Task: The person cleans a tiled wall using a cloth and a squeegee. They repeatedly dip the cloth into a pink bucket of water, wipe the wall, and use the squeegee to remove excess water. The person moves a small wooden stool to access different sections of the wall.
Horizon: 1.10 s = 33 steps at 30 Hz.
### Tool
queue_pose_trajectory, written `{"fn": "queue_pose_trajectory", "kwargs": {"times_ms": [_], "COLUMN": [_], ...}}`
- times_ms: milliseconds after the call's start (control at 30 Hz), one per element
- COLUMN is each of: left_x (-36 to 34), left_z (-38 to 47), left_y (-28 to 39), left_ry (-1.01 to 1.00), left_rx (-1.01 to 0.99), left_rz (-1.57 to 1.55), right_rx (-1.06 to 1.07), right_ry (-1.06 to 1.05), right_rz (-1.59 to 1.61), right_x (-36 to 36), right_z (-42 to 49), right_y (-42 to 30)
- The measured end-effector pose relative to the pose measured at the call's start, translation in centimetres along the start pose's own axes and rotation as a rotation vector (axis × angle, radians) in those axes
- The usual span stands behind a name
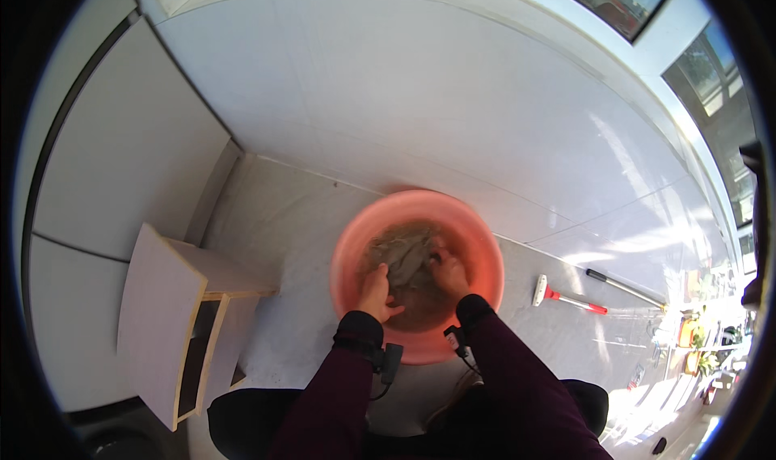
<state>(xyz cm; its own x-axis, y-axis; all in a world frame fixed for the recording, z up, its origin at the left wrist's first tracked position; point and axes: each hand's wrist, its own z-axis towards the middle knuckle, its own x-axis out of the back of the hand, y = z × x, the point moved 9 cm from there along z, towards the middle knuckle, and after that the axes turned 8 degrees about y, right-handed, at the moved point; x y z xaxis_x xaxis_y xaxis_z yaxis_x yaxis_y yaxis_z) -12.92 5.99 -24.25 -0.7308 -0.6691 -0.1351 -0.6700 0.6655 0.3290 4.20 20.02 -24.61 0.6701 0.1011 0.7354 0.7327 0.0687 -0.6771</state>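
Note:
A round pink-orange plastic basin [416, 352] stands on the floor before me, with murky brownish water in it. A wet grey-brown cloth [407, 259] lies in the water, partly under the surface. My left hand [377, 294] is inside the basin at the left, its fingers apart beside the cloth. On the right side of the cloth is my right hand [447, 269], with bent fingers at the cloth's edge; whether they grip it is hard to tell. Both wrists carry dark bands with small devices.
A small wooden cabinet [160, 320] stands at the left, near large grey doors. A tiled wall [454, 90] rises just behind the basin. On the floor at the right lie a red-and-white scraper [570, 297] and a metal pole with a dark grip [624, 288]. Potted plants stand further right.

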Motion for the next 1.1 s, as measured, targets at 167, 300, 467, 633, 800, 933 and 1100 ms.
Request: {"fn": "queue_pose_trajectory", "kwargs": {"times_ms": [167, 300, 467, 633, 800, 933, 1100], "left_x": [-0.1, -0.3, -0.3, -2.4, -1.9, 0.3, -0.1], "left_z": [2.2, -1.9, -1.9, 0.5, 2.6, 4.0, 3.1], "left_y": [-1.9, 5.6, 6.3, 6.0, 2.7, -0.9, 0.4], "left_ry": [-0.132, -0.277, -0.129, -0.412, -0.310, -0.126, -0.331], "left_rx": [0.167, -1.096, -1.390, -0.857, -0.343, -0.008, -0.326], "left_rz": [-0.216, 0.748, 1.216, 0.395, 0.152, 0.145, 0.351], "right_rx": [-0.817, -0.430, 0.150, 0.019, -0.134, 0.050, 0.248], "right_ry": [-0.480, -0.642, -0.235, 0.038, 0.236, 0.406, -0.518], "right_rz": [1.043, 0.929, 0.348, 0.090, 0.098, -0.308, -0.195], "right_x": [-6.4, -2.6, 1.4, 1.2, 2.8, 2.2, -7.6], "right_z": [-6.0, -5.1, -3.7, -1.2, 0.2, -2.2, -4.3], "right_y": [-4.8, -14.9, -18.3, -10.8, -1.2, -0.3, -5.3]}}
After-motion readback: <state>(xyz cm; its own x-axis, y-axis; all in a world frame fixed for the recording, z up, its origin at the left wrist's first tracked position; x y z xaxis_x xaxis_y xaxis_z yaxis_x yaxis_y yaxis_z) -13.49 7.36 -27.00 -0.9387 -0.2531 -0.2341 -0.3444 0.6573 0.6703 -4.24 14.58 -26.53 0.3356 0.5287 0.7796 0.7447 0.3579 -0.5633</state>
